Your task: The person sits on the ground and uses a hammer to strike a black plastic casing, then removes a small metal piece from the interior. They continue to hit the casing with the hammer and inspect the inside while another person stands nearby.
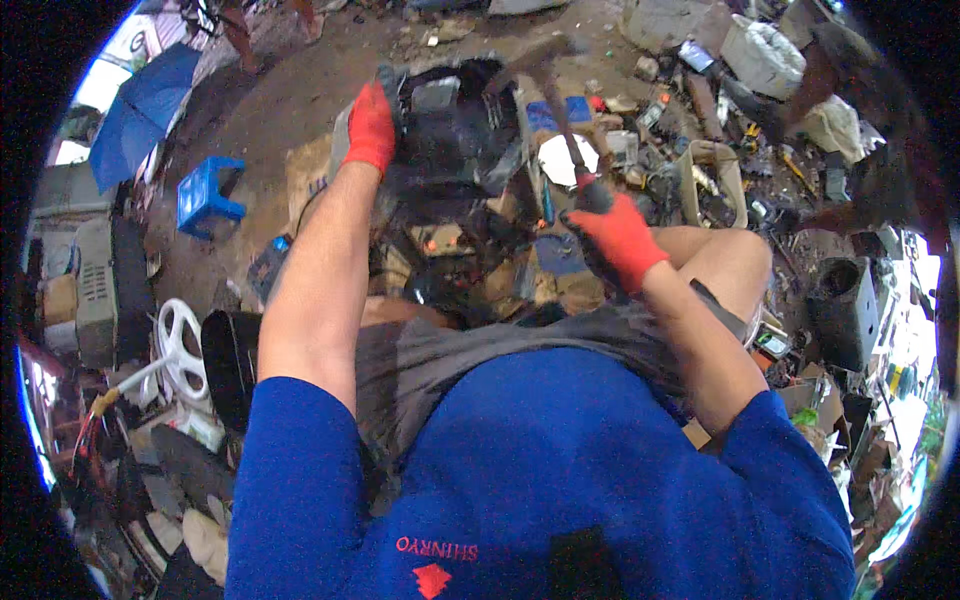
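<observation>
My right hand (618, 235), in a red and dark work glove, is closed round the grip of a hammer (558, 112). The hammer is raised, and its dark head is smeared by motion near the top middle. Left of it stands a bulky black casing (445, 150) with an open, shadowed inside, in front of my knees. My left hand (372, 128), in a matching glove, grips the casing's left edge, with its fingertips partly hidden. What kind of machine the casing belongs to cannot be made out.
A blue plastic stool (210, 195) and a blue umbrella (150, 105) are at the left. Beside my left arm is a white wheel (182, 348). Tools and scrap crowd the right around a beige bin (718, 185); a metal box (843, 310) stands farther right.
</observation>
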`<state>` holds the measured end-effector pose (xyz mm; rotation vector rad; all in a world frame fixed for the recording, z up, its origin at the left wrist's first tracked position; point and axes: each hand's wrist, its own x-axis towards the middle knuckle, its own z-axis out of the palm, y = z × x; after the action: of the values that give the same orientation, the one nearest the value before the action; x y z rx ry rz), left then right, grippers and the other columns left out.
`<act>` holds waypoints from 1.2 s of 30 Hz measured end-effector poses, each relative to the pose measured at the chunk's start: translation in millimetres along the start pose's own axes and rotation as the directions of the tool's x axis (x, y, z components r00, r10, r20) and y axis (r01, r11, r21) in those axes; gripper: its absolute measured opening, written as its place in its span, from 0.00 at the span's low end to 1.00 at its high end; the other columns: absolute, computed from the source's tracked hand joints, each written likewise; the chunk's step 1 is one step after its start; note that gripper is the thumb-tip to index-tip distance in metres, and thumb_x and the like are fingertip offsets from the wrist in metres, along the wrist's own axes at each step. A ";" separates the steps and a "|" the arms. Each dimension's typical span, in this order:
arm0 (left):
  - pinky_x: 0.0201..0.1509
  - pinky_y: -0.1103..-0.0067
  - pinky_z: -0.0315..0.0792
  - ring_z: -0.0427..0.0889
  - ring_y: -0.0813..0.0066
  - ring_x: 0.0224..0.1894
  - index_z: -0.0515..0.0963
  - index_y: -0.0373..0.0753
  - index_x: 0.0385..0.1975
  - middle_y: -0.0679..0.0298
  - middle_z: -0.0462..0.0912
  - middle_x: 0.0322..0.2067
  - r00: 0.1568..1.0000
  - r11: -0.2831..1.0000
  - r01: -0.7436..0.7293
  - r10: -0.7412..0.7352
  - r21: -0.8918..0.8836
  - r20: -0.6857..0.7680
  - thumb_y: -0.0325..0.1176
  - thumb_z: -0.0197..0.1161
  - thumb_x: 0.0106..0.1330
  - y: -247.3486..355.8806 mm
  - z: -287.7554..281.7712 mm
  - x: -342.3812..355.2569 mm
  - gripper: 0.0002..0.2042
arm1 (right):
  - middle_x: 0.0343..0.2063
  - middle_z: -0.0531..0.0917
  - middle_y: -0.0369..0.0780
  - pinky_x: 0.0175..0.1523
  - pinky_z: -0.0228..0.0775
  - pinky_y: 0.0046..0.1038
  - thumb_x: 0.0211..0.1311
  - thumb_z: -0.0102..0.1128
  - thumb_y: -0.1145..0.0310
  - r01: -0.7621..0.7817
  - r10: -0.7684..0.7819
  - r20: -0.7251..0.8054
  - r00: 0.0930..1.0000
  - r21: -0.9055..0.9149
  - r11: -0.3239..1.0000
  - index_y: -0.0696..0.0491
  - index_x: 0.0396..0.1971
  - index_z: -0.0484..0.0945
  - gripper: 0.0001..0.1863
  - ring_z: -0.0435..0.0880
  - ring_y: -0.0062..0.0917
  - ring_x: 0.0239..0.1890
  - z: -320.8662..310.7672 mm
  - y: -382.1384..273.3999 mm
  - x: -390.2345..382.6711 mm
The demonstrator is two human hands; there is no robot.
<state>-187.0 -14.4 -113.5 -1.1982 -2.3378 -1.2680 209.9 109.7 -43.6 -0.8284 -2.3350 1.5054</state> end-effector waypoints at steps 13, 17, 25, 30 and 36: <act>0.62 0.68 0.63 0.70 0.50 0.58 0.72 0.32 0.52 0.44 0.73 0.53 0.969 0.970 0.241 -0.240 -0.018 0.050 0.45 0.47 0.69 42.2 -7.5 -8.1 0.23 | 0.45 0.79 0.47 0.56 0.68 0.34 0.50 0.64 0.63 -0.284 0.285 0.084 0.955 -0.023 0.959 0.51 0.52 0.71 0.26 0.78 0.38 0.50 13.6 -1.9 -27.6; 0.62 0.68 0.63 0.70 0.51 0.58 0.72 0.33 0.53 0.46 0.73 0.53 0.955 0.957 0.283 -0.287 0.061 0.076 0.46 0.48 0.68 49.2 -14.6 -2.0 0.24 | 0.49 0.78 0.47 0.59 0.65 0.33 0.53 0.62 0.62 -0.199 0.224 0.138 0.965 -0.172 0.965 0.48 0.57 0.69 0.29 0.75 0.37 0.55 39.3 38.3 -21.3; 0.63 0.68 0.63 0.71 0.51 0.58 0.72 0.35 0.54 0.47 0.75 0.52 0.938 0.944 0.323 -0.328 0.063 0.108 0.47 0.49 0.67 28.7 -17.3 1.6 0.24 | 0.50 0.78 0.46 0.59 0.64 0.30 0.53 0.63 0.64 -0.251 0.224 0.194 0.955 0.129 0.959 0.55 0.55 0.69 0.29 0.75 0.33 0.55 58.0 73.7 -23.1; 0.62 0.67 0.63 0.71 0.51 0.58 0.72 0.35 0.54 0.46 0.74 0.52 0.967 0.973 0.230 -0.227 -0.012 0.116 0.47 0.48 0.67 53.3 -8.8 -2.2 0.24 | 0.44 0.81 0.44 0.55 0.67 0.28 0.53 0.64 0.64 -0.265 0.246 0.146 0.958 0.131 0.955 0.55 0.50 0.74 0.24 0.78 0.28 0.49 47.7 67.5 -21.4; 0.61 0.66 0.64 0.71 0.50 0.57 0.71 0.33 0.54 0.46 0.74 0.53 0.954 0.959 0.283 -0.282 0.007 0.105 0.44 0.47 0.68 42.7 11.3 9.7 0.22 | 0.43 0.79 0.38 0.52 0.67 0.28 0.51 0.68 0.64 -0.174 0.191 -0.132 0.973 0.129 0.976 0.55 0.54 0.72 0.29 0.76 0.24 0.45 -33.3 -14.5 -20.8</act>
<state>-159.4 12.3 -89.6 -0.9782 -2.6595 -1.3301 238.2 118.4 -14.0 -1.1077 -2.0946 1.5794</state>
